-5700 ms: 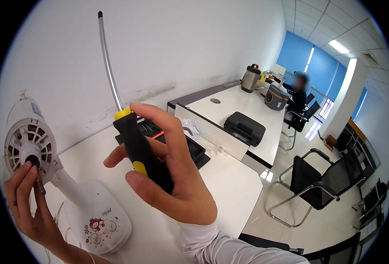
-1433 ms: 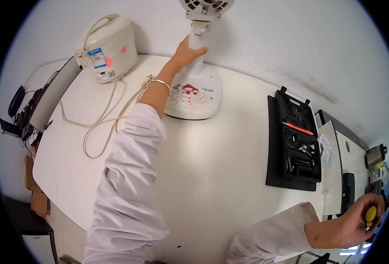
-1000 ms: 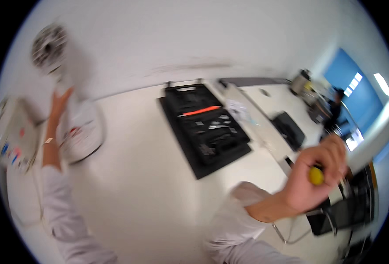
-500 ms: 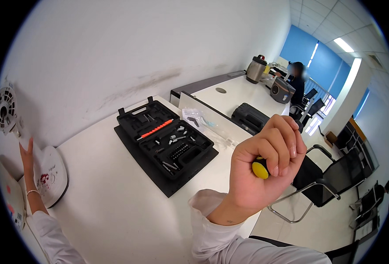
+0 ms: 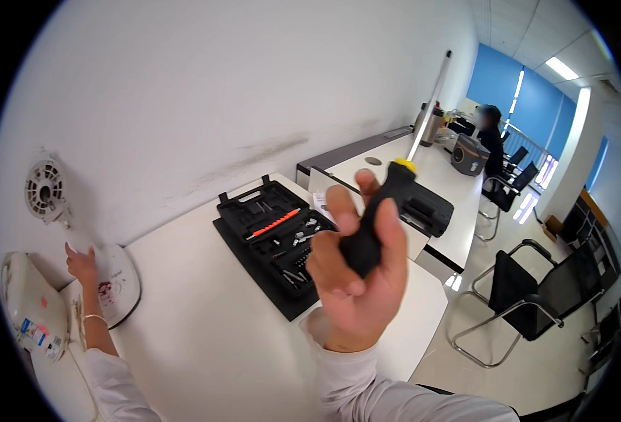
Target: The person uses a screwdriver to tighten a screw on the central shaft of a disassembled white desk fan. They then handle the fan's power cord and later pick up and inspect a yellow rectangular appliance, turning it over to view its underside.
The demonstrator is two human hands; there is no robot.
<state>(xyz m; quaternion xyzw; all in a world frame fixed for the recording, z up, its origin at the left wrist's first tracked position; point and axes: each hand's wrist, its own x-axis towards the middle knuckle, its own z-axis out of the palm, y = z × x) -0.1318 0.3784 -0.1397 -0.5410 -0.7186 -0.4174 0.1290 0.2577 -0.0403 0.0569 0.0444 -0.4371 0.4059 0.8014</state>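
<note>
My right hand (image 5: 361, 299) is raised over the front right of the table, its fingers around the black handle of a screwdriver (image 5: 386, 195). A yellow collar tops the handle, and the long pale shaft points up and away with a dark tip. At the left, my left hand (image 5: 83, 267) holds nothing, its index finger stretched up. It is by the white round fan base (image 5: 122, 285) with a red pattern, below the bladeless fan motor (image 5: 47, 191); whether it touches the fan's neck I cannot tell. An open black tool case (image 5: 258, 211) holds bits, sockets and an orange-red shaft.
Under the case lies a black mat (image 5: 282, 306) on the white table (image 5: 198, 337). A white appliance casing (image 5: 35, 299) stands far left. Beyond a low divider are a closed black case (image 5: 426, 207), a metal jug (image 5: 430, 130) and a seated person. A black chair (image 5: 535, 285) stands right.
My right hand has turned and shifted left, bringing the screwdriver's handle and shaft into sight. My left hand's fingers have changed pose beside the fan. The whole view has swung a little left.
</note>
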